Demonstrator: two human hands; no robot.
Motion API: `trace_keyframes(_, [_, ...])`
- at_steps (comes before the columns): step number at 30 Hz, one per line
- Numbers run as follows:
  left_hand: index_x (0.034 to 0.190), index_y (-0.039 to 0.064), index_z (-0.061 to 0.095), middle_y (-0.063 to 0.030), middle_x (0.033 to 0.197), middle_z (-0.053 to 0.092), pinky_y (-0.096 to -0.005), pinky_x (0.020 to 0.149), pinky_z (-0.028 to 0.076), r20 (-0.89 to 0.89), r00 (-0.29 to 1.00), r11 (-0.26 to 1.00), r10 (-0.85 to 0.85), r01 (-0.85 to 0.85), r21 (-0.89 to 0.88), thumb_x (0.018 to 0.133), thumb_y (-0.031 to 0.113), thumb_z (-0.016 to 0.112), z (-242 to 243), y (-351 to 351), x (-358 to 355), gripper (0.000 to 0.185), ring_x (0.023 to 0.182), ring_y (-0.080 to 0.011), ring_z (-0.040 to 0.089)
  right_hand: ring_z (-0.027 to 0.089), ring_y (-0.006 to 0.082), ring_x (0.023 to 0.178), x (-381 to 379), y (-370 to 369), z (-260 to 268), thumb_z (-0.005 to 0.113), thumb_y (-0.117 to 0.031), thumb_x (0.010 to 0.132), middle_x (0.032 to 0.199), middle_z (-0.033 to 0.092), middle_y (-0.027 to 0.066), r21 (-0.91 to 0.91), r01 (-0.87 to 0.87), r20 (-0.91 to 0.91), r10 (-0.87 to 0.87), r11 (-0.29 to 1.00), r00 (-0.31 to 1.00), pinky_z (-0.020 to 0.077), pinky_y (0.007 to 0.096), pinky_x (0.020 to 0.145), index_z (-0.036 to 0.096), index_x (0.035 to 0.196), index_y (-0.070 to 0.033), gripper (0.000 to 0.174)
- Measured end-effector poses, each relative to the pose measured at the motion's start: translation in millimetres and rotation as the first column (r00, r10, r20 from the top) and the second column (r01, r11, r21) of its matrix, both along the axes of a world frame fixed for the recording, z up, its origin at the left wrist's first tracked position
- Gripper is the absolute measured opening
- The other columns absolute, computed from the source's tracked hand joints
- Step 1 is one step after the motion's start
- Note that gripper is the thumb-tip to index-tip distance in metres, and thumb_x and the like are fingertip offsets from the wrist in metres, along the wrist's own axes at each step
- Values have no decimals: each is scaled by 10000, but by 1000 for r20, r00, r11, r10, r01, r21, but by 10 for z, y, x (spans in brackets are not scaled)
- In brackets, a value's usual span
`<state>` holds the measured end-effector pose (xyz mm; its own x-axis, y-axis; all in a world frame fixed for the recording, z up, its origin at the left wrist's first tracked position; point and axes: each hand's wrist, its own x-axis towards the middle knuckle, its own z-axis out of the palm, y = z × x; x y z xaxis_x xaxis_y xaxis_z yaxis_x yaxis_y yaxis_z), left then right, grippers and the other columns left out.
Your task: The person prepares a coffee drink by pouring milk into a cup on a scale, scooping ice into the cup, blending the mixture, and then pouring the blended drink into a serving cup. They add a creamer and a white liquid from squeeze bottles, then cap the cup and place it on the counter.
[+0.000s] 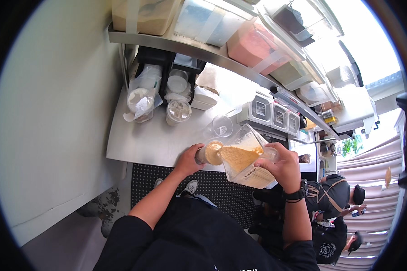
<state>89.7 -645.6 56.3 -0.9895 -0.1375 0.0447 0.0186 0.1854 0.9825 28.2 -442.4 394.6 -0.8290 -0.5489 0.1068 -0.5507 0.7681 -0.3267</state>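
Note:
My left hand grips a clear plastic cup near the front edge of the steel counter. A thick, orange-tan blended drink reaches close to its rim. In my right hand is the handle of a clear blender jug, tilted so its lip meets the cup's mouth. More of the same thick mix lies along the jug's lower side and runs at the lip. Printed writing marks the jug's wall. Just behind the two stands another clear cup with a printed design.
Filled, lidded cups and a bagged container stand at the back left of the counter. Lidded bins line the back right. Overhead, a steel shelf carries tubs of powder. Two people stand to the right.

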Motion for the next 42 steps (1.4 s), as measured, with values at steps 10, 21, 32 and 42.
trace_keyframes(10, [1447,55,535,-162,1398,637,-431,1138,495,18,999,990,28,-25,-142,779,71,854,141,-220,459,741,1316,-348,616,489,10,642,112,1188,-1171,936,-607,745,758,568,-74,-708,344,356,-108,617,928,365,190,552,560,919,-65,682])
trace_keyframes(21, [1234,23,677,-131,1096,763,-364,895,577,-185,926,887,329,-370,-276,869,108,818,1195,-991,34,400,1032,-232,732,431,22,594,-40,1349,-2537,851,-612,856,765,529,-66,-887,462,459,-70,27,886,306,205,508,570,948,-78,610])
trace_keyframes(32, [1105,1,693,-209,1110,731,-483,950,549,39,893,626,449,-283,-726,911,176,757,1385,-1385,-1443,269,1089,-394,693,428,29,574,-470,1291,-2717,732,-647,937,696,498,-59,-901,428,419,-113,70,901,323,197,510,557,909,-83,591])
trace_keyframes(42, [1044,-59,653,-188,987,708,-325,514,599,534,548,368,644,-834,411,949,-33,537,973,-1525,-2682,152,644,-236,702,548,148,1075,-222,1574,-2626,672,-536,1015,1166,576,47,-895,378,335,-204,236,920,432,311,990,545,1323,-30,605])
